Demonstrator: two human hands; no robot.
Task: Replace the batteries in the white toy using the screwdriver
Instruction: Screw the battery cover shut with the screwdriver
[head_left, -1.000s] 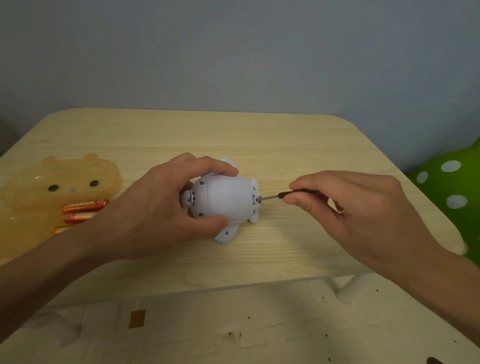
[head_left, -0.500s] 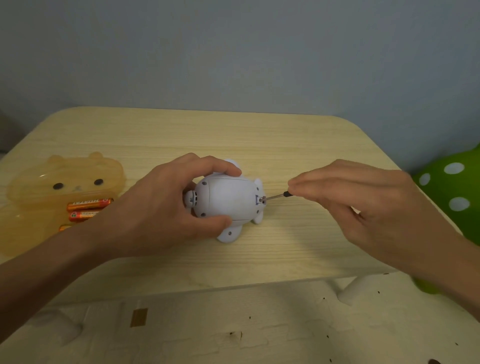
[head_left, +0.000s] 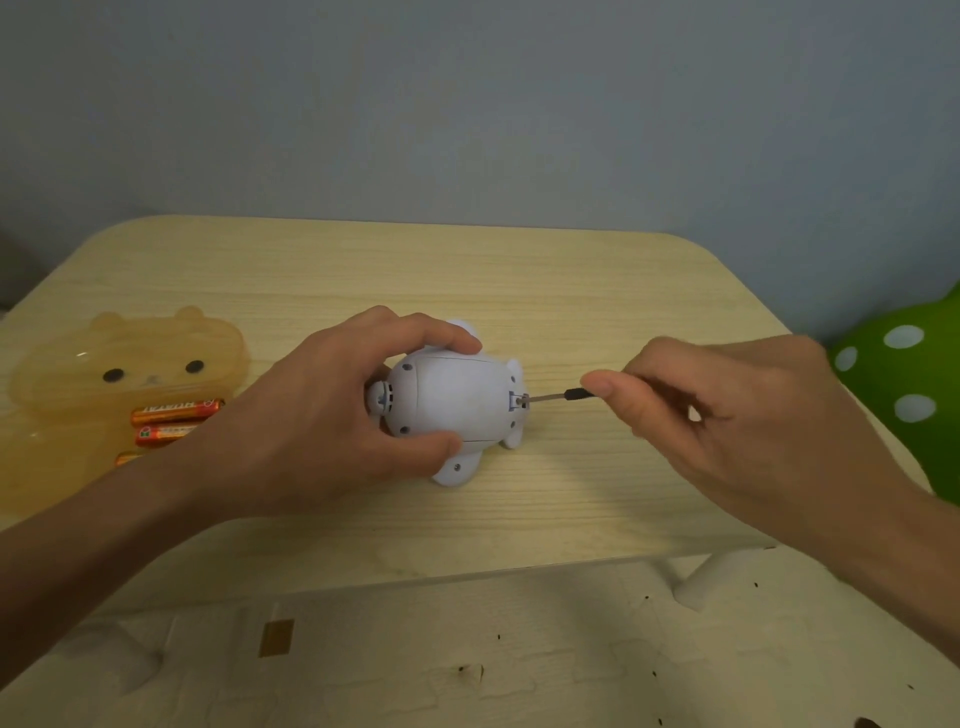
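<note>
Since a second ago, little has shifted: orange batteries (head_left: 174, 418) lie beside the amber bear-shaped case (head_left: 104, 358) at the worktop's (head_left: 571, 291) left. Left hand (head_left: 317, 415) stays clamped around the white toy (head_left: 457, 405) mid-worktop. Right hand (head_left: 727, 415) pinches the screwdriver (head_left: 553, 397), its tip in the toy's right end.

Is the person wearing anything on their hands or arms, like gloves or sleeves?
No. The left hand and right hand are bare: no gloves, rings, watch or bracelet. Both forearms are uncovered as far as the picture's edges, with no sleeve in sight.
</note>
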